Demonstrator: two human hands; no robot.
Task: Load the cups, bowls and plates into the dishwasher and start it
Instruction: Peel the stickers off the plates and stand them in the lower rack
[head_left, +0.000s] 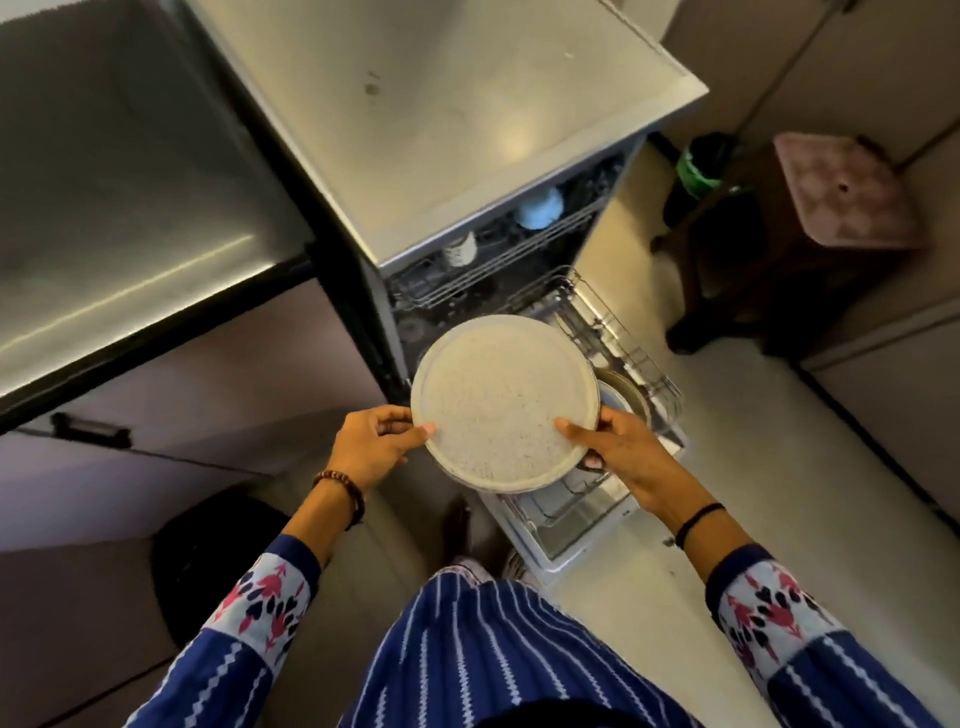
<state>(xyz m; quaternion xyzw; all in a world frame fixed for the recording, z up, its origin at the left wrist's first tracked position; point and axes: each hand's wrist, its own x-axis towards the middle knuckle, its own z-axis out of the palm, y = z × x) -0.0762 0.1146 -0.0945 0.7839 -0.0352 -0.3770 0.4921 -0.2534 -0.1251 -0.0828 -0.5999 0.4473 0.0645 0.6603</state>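
— Where was the plate?
— The speckled plate (501, 402) hung over the pulled-out lower rack (640, 358). The left hand (371, 441) and the right hand (623, 452) pinched its rim.
— Anything loaded?
— Bowls (629, 391) in that rack. A blue cup (540, 208) and a white cup (460, 250) in the upper rack (457, 284).

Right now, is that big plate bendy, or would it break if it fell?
Probably stiff: the plate looks flat, held only at its edges. Maybe heavyish: left hand and right hand both grip it. Speckled like ceramic, so it could break.
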